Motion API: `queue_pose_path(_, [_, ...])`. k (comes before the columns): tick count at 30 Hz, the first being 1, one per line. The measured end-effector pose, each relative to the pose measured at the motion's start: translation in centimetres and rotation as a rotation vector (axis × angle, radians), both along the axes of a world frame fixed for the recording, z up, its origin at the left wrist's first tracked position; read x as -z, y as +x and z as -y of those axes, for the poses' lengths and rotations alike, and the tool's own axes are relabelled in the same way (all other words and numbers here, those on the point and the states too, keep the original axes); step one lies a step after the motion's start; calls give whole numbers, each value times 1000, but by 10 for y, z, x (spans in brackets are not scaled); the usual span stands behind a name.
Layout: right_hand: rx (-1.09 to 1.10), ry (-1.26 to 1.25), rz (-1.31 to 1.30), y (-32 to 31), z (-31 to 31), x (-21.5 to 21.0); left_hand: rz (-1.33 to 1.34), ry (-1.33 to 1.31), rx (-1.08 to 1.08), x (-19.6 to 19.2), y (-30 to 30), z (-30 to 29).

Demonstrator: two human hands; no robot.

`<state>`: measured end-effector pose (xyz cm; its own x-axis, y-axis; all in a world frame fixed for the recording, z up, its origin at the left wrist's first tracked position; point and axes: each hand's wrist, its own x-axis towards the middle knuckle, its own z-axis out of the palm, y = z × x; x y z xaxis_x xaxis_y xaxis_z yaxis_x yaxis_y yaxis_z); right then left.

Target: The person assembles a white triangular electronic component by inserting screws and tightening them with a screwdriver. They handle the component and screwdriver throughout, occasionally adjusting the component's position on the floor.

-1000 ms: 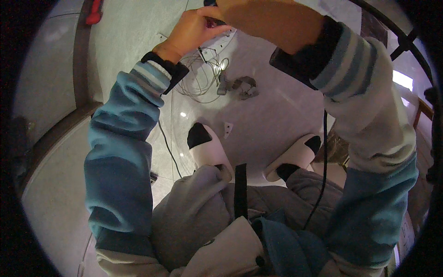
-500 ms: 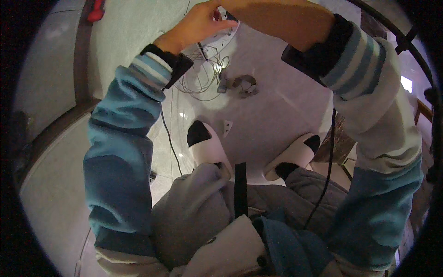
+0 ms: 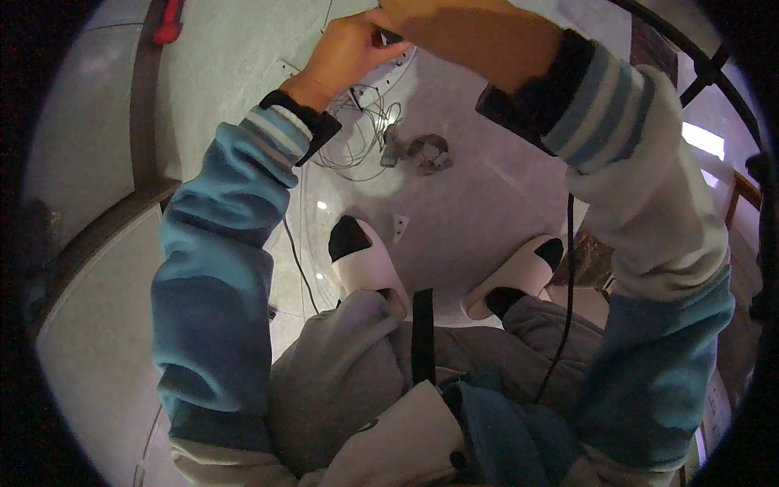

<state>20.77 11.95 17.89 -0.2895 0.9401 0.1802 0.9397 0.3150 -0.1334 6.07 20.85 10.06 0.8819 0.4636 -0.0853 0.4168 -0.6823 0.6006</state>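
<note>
Both hands are raised together at the top edge of the head view. My left hand [image 3: 350, 50] is closed, its thumb and fingers around a small dark thing [image 3: 391, 37] whose kind I cannot make out. My right hand [image 3: 438, 23] meets it from the right, its back toward me. Its fingers are hidden and partly cut off by the frame edge, so their grip does not show. Beneath the hands, a tangle of thin grey cables [image 3: 349, 154] lies on the floor, partly covered by the left wrist.
A roll of tape [image 3: 428, 154] and a small grey block [image 3: 390, 152] lie beside the cables. White pieces with holes [image 3: 369, 96] are behind them. Slippers [image 3: 365, 264] are on my feet. A red object [image 3: 168, 26] is far left; a black curved bar [image 3: 714, 73] runs at right.
My right forearm has shifted left, and my left wrist has moved slightly right and down. The dark thing now shows between the left thumb and fingers.
</note>
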Motion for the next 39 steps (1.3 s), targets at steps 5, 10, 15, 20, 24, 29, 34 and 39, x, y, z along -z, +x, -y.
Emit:
queue_pose_path(5, [-63,-171,-108,10,-7,4,296,-208,141,8,0,-12])
queue_pose_path(10, [-88,-498,-618,24,12,3,301,-319,208,17,-1,-18])
queue_pose_path(15, [94,-892,-316,12,-12,-29,310,-17,135,18,4,-8])
queue_pose_path(20, [145,-607,17,-3,-12,-34,208,197,80,13,1,4])
queue_pose_path(24, [-55,-402,-81,13,9,-23,308,36,151,11,4,0])
queue_pose_path(29, [-106,-450,-40,21,15,-24,304,-112,199,8,6,-9])
queue_pose_path(34, [-46,25,-237,13,15,-9,379,206,200,12,-1,-1])
queue_pose_path(39, [40,-184,-46,-1,-7,0,236,105,56,24,-8,0])
